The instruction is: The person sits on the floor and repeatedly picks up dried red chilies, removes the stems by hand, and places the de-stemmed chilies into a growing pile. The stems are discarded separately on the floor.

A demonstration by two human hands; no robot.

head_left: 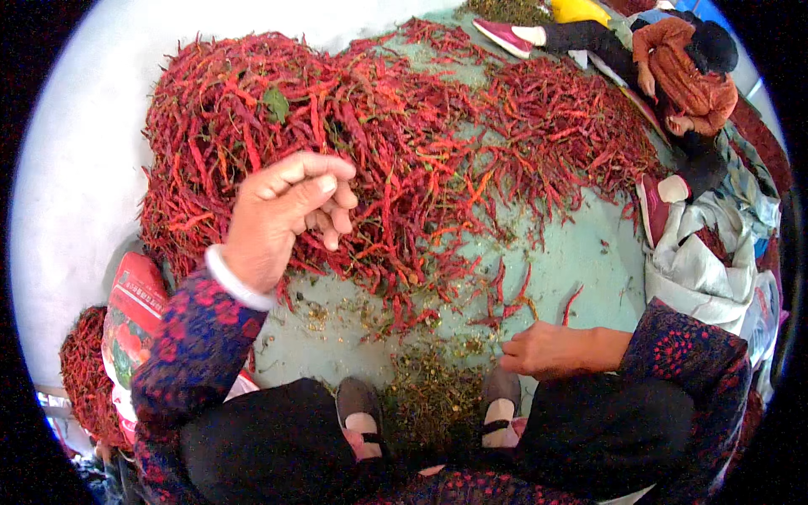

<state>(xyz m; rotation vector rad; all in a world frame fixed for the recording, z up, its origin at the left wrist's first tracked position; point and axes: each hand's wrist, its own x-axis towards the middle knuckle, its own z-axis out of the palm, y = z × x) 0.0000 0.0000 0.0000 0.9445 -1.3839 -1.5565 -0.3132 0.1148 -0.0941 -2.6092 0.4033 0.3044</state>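
A big heap of dried red chili peppers spreads over a pale green sheet. Above the heap's near left side hangs my left hand, its fingers loosely curled with gaps between them and no pepper visible in them. My right hand is low on the right, in front of my right knee, fingers bunched together; whatever they may hold is hidden. Just beyond it lie a few loose chili peppers, one of them a separate red pepper.
Stems and debris lie between my shoes. A printed sack stands at left beside more chilies. Another person sits at far right by the heap. Pale woven sacks lie crumpled on the right.
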